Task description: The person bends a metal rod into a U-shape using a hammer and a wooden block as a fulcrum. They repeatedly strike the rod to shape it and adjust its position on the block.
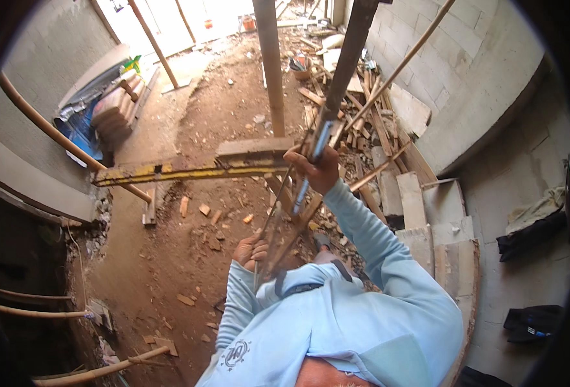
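Note:
My right hand (pixel 318 169) is closed around a slim straight bar with shiny pale blue faces (pixel 322 138), which shows above and below the fist. What kind of tool it is I cannot make out. It runs in line with a long dark beam (pixel 349 55) that rises from the hand to the top of the view. Lower and to the left, my left hand (pixel 251 250) is curled round a thin dark rod (pixel 276 205) that slants up toward the right hand. A dark plank (pixel 291 235) slopes down between the hands, its lower end blurred.
A yellow-striped beam (pixel 194 173) crosses ahead, with a wooden post (pixel 271 71) behind it. Scrap wood (pixel 378 116) lies along the right wall. Stacked sacks (pixel 114 106) stand at the far left. Bamboo poles (pixel 46 126) lean at the left; brick pieces (pixel 204 209) litter the dirt floor.

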A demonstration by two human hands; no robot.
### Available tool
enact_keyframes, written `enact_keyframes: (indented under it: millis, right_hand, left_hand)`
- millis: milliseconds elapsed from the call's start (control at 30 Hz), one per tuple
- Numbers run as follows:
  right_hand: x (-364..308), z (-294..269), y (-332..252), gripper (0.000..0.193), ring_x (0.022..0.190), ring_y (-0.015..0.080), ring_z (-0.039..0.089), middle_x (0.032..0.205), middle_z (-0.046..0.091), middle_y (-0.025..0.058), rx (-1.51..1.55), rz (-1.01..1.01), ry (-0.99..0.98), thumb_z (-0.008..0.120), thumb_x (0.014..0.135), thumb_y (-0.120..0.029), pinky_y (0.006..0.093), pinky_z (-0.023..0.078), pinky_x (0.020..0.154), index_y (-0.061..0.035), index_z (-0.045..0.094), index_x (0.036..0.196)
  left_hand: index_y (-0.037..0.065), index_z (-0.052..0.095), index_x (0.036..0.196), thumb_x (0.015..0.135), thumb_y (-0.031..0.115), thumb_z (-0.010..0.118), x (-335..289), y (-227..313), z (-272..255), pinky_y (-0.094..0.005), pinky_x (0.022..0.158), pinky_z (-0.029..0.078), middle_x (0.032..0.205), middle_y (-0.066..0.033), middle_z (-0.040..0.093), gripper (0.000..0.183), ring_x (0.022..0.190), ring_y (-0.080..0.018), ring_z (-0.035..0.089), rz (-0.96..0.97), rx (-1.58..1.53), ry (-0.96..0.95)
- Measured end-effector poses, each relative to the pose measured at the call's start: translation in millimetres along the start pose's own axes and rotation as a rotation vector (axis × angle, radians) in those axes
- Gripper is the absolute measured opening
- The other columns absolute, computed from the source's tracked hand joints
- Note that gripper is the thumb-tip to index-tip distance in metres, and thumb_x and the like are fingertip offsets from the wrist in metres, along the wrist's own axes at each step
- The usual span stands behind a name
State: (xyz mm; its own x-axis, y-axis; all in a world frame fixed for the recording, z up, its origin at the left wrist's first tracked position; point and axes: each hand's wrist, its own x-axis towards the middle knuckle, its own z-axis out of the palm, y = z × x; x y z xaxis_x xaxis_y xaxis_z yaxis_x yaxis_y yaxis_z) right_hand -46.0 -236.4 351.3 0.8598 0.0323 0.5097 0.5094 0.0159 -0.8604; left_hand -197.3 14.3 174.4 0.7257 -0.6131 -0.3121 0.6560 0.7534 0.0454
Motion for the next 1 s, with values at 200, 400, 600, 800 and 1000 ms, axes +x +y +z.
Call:
enact_keyframes:
  millis: [200, 400, 600, 800, 1000]
  right_hand:
    - [21.5, -7.4, -4.7, 0.025, 0.054, 0.0135, 0.057, 0.062, 0.058, 0.0042, -0.221, -0.032, 0.035, 0.079, 0.080, -0.016, 0.0291, 0.046, 0.049, -0.0025, 0.057, 0.080]
    - [28.7, -37.1, 1.9, 0.029, 0.066, 0.0261, 0.065, 0.075, 0.065, 0.0152, -0.638, 0.064, -0.267, 0.077, 0.080, -0.023, 0.0377, 0.053, 0.064, 0.0007, 0.061, 0.087]
    - [8.9, -32.3, 27.0, 0.027, 0.066, 0.0272, 0.058, 0.071, 0.058, 0.0129, -0.579, 0.056, -0.136, 0.077, 0.078, -0.019, 0.0400, 0.048, 0.064, -0.0008, 0.059, 0.082]
    - [-6.8, -23.7, 39.3, 0.028, 0.062, 0.0247, 0.054, 0.068, 0.055, 0.0095, -0.587, 0.071, -0.022, 0.079, 0.078, -0.020, 0.0385, 0.045, 0.060, -0.0019, 0.057, 0.081]
    - [-11.7, -25.3, 52.0, 0.026, 0.061, 0.0168, 0.053, 0.066, 0.054, 0.0050, -0.503, 0.069, 0.011, 0.079, 0.078, -0.016, 0.0339, 0.044, 0.057, -0.0029, 0.057, 0.081]
  left_hand:
    - [0.000, 0.060, 0.121, 0.094, 0.021, 0.060, -11.2, -31.1, 81.4, -0.0213, 0.043, 0.040, 0.073, -0.0026, 0.059, 0.034, 0.053, -0.0090, 0.051, 0.108, 0.771, 0.256]
    - [-0.004, 0.049, 0.132, 0.088, 0.017, 0.062, -28.1, -10.6, 81.5, -0.0292, 0.044, 0.046, 0.068, -0.0138, 0.062, 0.051, 0.050, -0.0183, 0.056, 0.067, 0.630, 0.052]
    - [0.004, 0.064, 0.107, 0.094, 0.063, 0.045, -14.2, -33.4, 49.2, -0.0367, 0.059, 0.052, 0.090, -0.0174, 0.069, 0.063, 0.066, -0.0269, 0.063, 0.302, 0.235, 0.463]
    - [0.005, 0.062, 0.101, 0.095, 0.050, 0.054, -7.4, -34.3, 31.4, -0.0346, 0.061, 0.056, 0.092, -0.0137, 0.071, 0.046, 0.072, -0.0232, 0.067, 0.807, 0.550, 0.683]
    - [-0.001, 0.046, 0.130, 0.090, 0.003, 0.061, 12.7, -36.7, 41.0, -0.0267, 0.061, 0.055, 0.093, -0.0123, 0.070, 0.043, 0.072, -0.0139, 0.064, 1.076, 0.949, 0.880]
